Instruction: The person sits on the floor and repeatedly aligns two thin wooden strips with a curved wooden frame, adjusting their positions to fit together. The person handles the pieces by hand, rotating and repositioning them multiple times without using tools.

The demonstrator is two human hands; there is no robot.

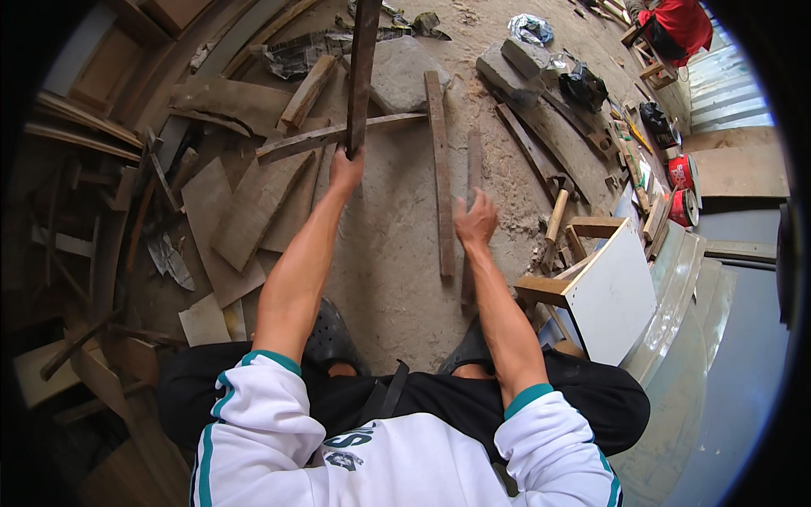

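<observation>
In the head view, the person's left hand point(346, 171) is closed around the lower end of a long dark wooden slat point(363, 72), which rises from the fist toward the top edge of the picture, nearly upright with a slight tilt. The slat's lower end sits right in the grip, its length passing in front of a pale plank point(338, 135) that lies crosswise on the sandy floor point(393, 245).

The right hand point(476, 221) is open, fingers spread, holding nothing. It hovers just beside a narrow board point(440, 177) lying lengthwise on the floor and over a second thin strip point(471, 160); whether it touches either cannot be told.

Between the two forearms the floor is bare sand. To the left, flat offcut panels point(228, 215) and stacked scrap wood crowd close to the left arm. To the right, a hammer with a pale handle point(556, 213) lies near a small wooden frame with a white panel point(604, 291), which stands close by the right elbow. Stone blocks point(515, 68) lie farther off, beyond the boards.
</observation>
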